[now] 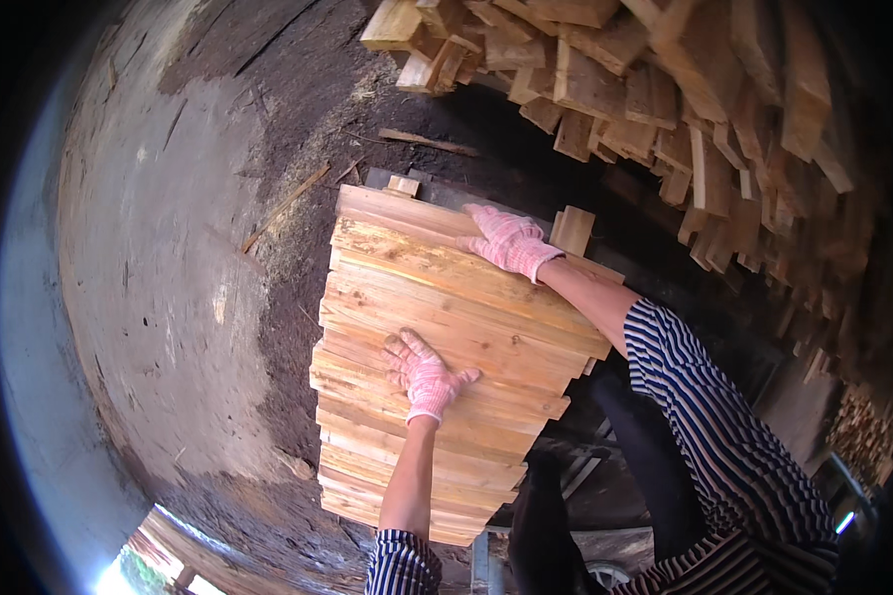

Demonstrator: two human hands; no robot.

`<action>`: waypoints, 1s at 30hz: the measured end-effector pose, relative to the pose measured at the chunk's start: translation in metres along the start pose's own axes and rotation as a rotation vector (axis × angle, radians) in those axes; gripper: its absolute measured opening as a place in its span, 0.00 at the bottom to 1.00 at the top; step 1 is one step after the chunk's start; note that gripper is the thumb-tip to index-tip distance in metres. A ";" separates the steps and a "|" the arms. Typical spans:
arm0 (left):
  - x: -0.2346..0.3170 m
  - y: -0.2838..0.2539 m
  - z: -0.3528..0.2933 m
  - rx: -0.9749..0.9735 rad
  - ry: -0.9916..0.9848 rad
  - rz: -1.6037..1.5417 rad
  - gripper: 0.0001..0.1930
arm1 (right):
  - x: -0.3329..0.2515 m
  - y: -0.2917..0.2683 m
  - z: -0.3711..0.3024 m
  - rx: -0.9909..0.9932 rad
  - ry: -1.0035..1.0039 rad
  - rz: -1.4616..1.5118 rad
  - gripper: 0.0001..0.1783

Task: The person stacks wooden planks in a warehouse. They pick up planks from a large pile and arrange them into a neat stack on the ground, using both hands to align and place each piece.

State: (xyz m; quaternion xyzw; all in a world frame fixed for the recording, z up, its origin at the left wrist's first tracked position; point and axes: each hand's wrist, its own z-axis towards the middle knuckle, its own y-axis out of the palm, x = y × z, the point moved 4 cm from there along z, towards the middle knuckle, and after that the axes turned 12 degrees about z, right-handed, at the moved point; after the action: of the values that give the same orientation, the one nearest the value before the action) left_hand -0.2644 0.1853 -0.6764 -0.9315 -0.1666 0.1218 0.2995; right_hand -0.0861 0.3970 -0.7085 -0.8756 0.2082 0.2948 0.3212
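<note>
A tall stack of pale wooden boards fills the middle of the view. My left hand, in a pink and white knit glove, lies flat with fingers spread on the lower boards of the stack. My right hand, gloved the same way, rests on the upper boards near the stack's far right edge, fingers pointing left. Neither hand grips a board. Both forearms are bare below blue and white striped sleeves.
A big jumbled pile of short wooden offcuts hangs across the top right. A small wooden block stands just past my right hand. Left lies a rough concrete surface with dark sawdust and thin splinters.
</note>
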 end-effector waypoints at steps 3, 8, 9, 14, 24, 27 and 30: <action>-0.005 -0.002 -0.001 -0.003 -0.010 0.008 0.83 | -0.022 -0.001 -0.006 0.059 -0.004 -0.119 0.48; -0.005 -0.059 0.000 0.058 0.391 0.053 0.69 | -0.053 -0.017 -0.108 0.342 -0.141 -0.319 0.52; -0.042 -0.079 -0.006 0.072 0.420 -0.157 0.57 | -0.075 -0.003 -0.146 0.291 -0.156 -0.208 0.52; -0.063 -0.189 -0.099 0.257 0.220 -0.359 0.43 | -0.056 0.002 -0.369 0.175 0.095 0.146 0.46; 0.090 -0.422 -0.454 0.203 1.101 -0.987 0.39 | -0.162 -0.236 -0.658 0.552 -0.004 0.223 0.45; 0.107 -0.500 -0.587 0.383 1.314 -0.933 0.38 | -0.244 -0.322 -0.707 0.733 -0.294 0.221 0.43; 0.144 -0.567 -0.684 0.660 1.415 -0.780 0.38 | -0.287 -0.421 -0.762 1.396 -0.782 -0.246 0.44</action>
State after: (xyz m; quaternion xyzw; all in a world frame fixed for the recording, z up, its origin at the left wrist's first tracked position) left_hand -0.0440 0.3199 0.1855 -0.5305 -0.2047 -0.5546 0.6075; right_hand 0.2265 0.2230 0.1360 -0.3235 0.1192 0.3443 0.8733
